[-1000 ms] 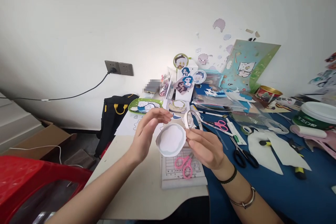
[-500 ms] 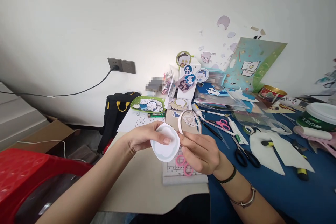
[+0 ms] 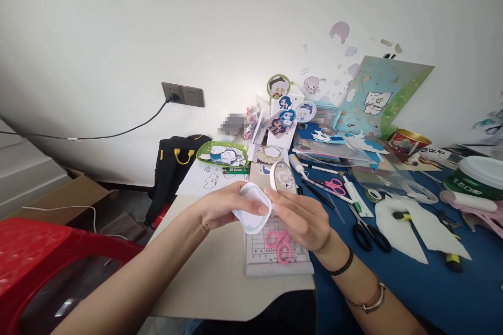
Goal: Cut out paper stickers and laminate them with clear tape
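My left hand (image 3: 226, 205) is closed on a rounded white paper cutout (image 3: 251, 222) with a pale blue edge, thumb flat across its face. The cutout tilts and bends slightly. Beside it, my right hand (image 3: 304, 222) pinches a thin ring that looks like a roll of tape (image 3: 274, 174), held upright. Its fingertips meet the cutout's right edge; whether a strip of tape lies between them I cannot make out. Under the hands, pink-handled scissors (image 3: 280, 246) rest on a gridded pad (image 3: 259, 251).
Black-handled scissors (image 3: 367, 230), a glue tube (image 3: 357, 196) and white felt-like pieces (image 3: 401, 225) lie on the blue table to the right. A green tray (image 3: 204, 154) of cutouts stands at the back left. A red stool (image 3: 58, 251) is at the left.
The cutout has tilted and shifted slightly right and up, and my right fingertips have come against its edge. The tape roll has turned and looks narrower. The view has shifted slightly.
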Demonstrator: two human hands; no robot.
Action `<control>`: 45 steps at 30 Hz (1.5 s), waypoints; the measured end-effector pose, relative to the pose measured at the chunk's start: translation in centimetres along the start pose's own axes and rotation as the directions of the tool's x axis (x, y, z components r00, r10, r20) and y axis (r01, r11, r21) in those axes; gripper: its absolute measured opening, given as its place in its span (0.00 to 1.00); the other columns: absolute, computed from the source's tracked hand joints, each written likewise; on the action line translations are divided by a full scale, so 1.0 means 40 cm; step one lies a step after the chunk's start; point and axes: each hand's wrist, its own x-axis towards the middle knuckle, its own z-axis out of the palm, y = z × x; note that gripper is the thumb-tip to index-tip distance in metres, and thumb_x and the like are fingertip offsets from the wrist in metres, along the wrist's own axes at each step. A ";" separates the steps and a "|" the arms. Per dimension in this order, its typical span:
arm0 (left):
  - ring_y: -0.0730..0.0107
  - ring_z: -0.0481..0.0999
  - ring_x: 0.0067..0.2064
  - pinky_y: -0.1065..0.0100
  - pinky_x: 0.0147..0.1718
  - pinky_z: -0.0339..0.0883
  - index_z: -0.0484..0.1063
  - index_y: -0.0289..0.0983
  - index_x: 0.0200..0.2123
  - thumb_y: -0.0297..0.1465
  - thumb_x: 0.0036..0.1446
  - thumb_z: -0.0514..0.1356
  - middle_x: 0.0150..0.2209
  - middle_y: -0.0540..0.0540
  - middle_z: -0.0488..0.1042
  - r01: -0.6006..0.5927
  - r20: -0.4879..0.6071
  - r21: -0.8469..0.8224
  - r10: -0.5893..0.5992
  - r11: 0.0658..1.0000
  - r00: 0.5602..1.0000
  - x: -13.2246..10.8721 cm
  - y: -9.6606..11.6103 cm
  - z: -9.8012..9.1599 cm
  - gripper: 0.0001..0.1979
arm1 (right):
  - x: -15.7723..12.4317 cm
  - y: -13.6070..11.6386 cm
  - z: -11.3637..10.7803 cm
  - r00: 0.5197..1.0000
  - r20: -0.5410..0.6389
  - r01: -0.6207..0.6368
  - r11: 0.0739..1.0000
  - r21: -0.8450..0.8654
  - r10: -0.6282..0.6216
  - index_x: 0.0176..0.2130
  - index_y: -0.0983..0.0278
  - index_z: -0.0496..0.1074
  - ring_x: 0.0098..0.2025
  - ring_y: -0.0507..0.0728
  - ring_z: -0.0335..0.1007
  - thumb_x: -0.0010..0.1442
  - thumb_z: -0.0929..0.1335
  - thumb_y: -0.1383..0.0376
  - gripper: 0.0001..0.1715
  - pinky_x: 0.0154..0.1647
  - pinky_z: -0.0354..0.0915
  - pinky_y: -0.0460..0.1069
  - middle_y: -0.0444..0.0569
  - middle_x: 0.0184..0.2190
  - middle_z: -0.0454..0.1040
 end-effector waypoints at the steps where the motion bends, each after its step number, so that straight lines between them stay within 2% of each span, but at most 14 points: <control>1: 0.74 0.65 0.24 0.73 0.23 0.58 0.74 0.34 0.21 0.29 0.38 0.70 0.21 0.50 0.69 -0.004 -0.003 -0.001 0.004 1.000 1.000 -0.001 0.001 0.000 0.08 | -0.002 -0.001 0.003 1.000 -0.011 -0.015 1.000 0.008 0.015 0.50 0.60 0.62 0.50 0.59 0.72 0.56 0.68 0.77 0.25 0.44 0.77 0.53 0.54 0.48 0.75; 7: 0.74 0.65 0.22 0.73 0.21 0.57 0.74 0.35 0.19 0.30 0.37 0.70 0.19 0.50 0.69 -0.020 -0.025 0.029 0.021 0.999 0.999 -0.007 0.009 0.002 0.08 | 0.002 -0.013 0.015 0.977 -0.051 -0.202 0.974 0.102 0.208 0.60 0.58 0.53 0.51 0.59 0.71 0.59 0.64 0.79 0.35 0.42 0.78 0.53 0.55 0.54 0.69; 13: 0.73 0.71 0.27 0.73 0.28 0.64 0.76 0.34 0.25 0.31 0.40 0.70 0.23 0.49 0.73 -0.064 -0.054 -0.079 0.060 0.995 0.997 0.003 -0.002 0.007 0.09 | 0.006 -0.017 0.023 0.946 -0.044 -0.311 0.935 0.173 0.322 0.60 0.59 0.55 0.54 0.59 0.69 0.58 0.64 0.79 0.34 0.47 0.74 0.53 0.56 0.57 0.66; 18: 0.69 0.74 0.30 0.70 0.31 0.66 0.77 0.34 0.29 0.33 0.43 0.69 0.28 0.45 0.77 -0.188 -0.118 -0.094 0.177 0.978 0.977 0.006 -0.005 0.010 0.10 | 0.012 -0.012 0.014 0.859 0.050 -0.503 0.819 0.276 0.510 0.61 0.59 0.53 0.50 0.58 0.72 0.59 0.63 0.73 0.33 0.44 0.73 0.53 0.56 0.59 0.63; 21: 0.63 0.76 0.37 0.69 0.34 0.68 0.78 0.34 0.36 0.35 0.44 0.68 0.36 0.40 0.78 -0.214 -0.148 -0.112 0.196 0.970 0.969 0.007 -0.003 0.008 0.15 | 0.021 0.010 -0.013 0.750 0.073 -0.651 0.715 0.253 0.657 0.55 0.60 0.60 0.44 0.58 0.74 0.61 0.63 0.68 0.23 0.40 0.72 0.53 0.55 0.54 0.68; 23: 0.59 0.76 0.44 0.68 0.37 0.68 0.79 0.35 0.39 0.36 0.46 0.67 0.42 0.38 0.78 -0.245 -0.161 -0.129 0.223 0.961 0.961 0.008 -0.003 0.007 0.16 | 0.026 0.029 -0.037 0.633 0.124 -0.774 0.620 0.127 0.764 0.42 0.62 0.68 0.33 0.56 0.73 0.62 0.62 0.66 0.09 0.32 0.68 0.50 0.50 0.38 0.75; 26: 0.61 0.75 0.46 0.70 0.40 0.67 0.79 0.38 0.38 0.37 0.49 0.66 0.43 0.41 0.79 -0.343 -0.230 -0.084 0.317 0.935 0.920 0.009 -0.003 0.004 0.13 | 0.025 0.041 -0.074 0.442 0.407 -0.846 0.522 -0.106 0.799 0.26 0.62 0.68 0.22 0.54 0.65 0.62 0.61 0.65 0.14 0.22 0.58 0.48 0.44 0.19 0.69; 28: 0.64 0.75 0.44 0.71 0.41 0.66 0.79 0.39 0.37 0.36 0.50 0.65 0.42 0.44 0.79 -0.410 -0.307 0.014 0.394 0.912 0.866 0.008 -0.002 0.004 0.11 | 0.023 0.028 -0.091 0.342 0.633 -0.807 0.562 -0.180 0.694 0.26 0.62 0.69 0.23 0.54 0.66 0.59 0.62 0.66 0.12 0.23 0.57 0.48 0.44 0.20 0.70; 30: 0.64 0.75 0.45 0.70 0.42 0.66 0.79 0.39 0.36 0.36 0.50 0.65 0.44 0.45 0.78 -0.461 -0.375 0.133 0.475 0.877 0.796 0.006 0.001 0.006 0.10 | 0.021 0.001 -0.097 0.290 0.774 -0.730 0.654 -0.201 0.562 0.29 0.61 0.71 0.27 0.55 0.68 0.54 0.65 0.67 0.04 0.26 0.58 0.48 0.44 0.26 0.73; 32: 0.62 0.74 0.47 0.69 0.44 0.66 0.78 0.39 0.37 0.36 0.50 0.66 0.44 0.45 0.78 -0.483 -0.421 0.246 0.541 0.840 0.727 0.002 0.004 0.008 0.11 | 0.022 -0.033 -0.091 0.267 0.831 -0.624 0.744 -0.236 0.488 0.32 0.61 0.71 0.31 0.57 0.70 0.49 0.68 0.64 0.07 0.28 0.57 0.48 0.45 0.33 0.73; 35: 0.61 0.74 0.47 0.68 0.43 0.66 0.78 0.39 0.37 0.37 0.50 0.66 0.44 0.45 0.78 -0.469 -0.463 0.353 0.587 0.809 0.664 -0.003 0.009 0.012 0.12 | 0.025 -0.071 -0.066 0.194 0.845 -0.497 0.792 -0.354 0.499 0.35 0.62 0.70 0.30 0.57 0.69 0.47 0.66 0.68 0.11 0.25 0.54 0.48 0.48 0.37 0.71; 38: 0.60 0.74 0.45 0.68 0.40 0.67 0.78 0.38 0.36 0.37 0.49 0.66 0.43 0.45 0.78 -0.456 -0.490 0.393 0.601 0.799 0.631 -0.004 0.010 0.012 0.12 | 0.027 -0.085 -0.047 0.207 0.855 -0.433 0.828 -0.356 0.476 0.33 0.63 0.70 0.29 0.56 0.69 0.46 0.64 0.71 0.11 0.22 0.52 0.48 0.49 0.38 0.69; 41: 0.59 0.75 0.43 0.68 0.38 0.67 0.78 0.37 0.36 0.38 0.49 0.66 0.41 0.44 0.78 -0.449 -0.509 0.418 0.613 0.790 0.604 -0.002 0.008 0.008 0.12 | 0.031 -0.084 -0.056 0.282 0.872 -0.433 0.864 -0.257 0.401 0.30 0.63 0.69 0.29 0.55 0.67 0.47 0.63 0.73 0.09 0.23 0.53 0.48 0.47 0.37 0.69; 45: 0.59 0.75 0.41 0.67 0.37 0.67 0.78 0.36 0.36 0.39 0.49 0.65 0.40 0.43 0.78 -0.458 -0.525 0.431 0.628 0.778 0.574 0.005 0.002 -0.003 0.14 | 0.047 -0.071 -0.098 0.419 0.817 -0.598 0.798 -0.081 0.396 0.33 0.61 0.71 0.31 0.52 0.66 0.49 0.64 0.76 0.14 0.29 0.59 0.46 0.45 0.36 0.67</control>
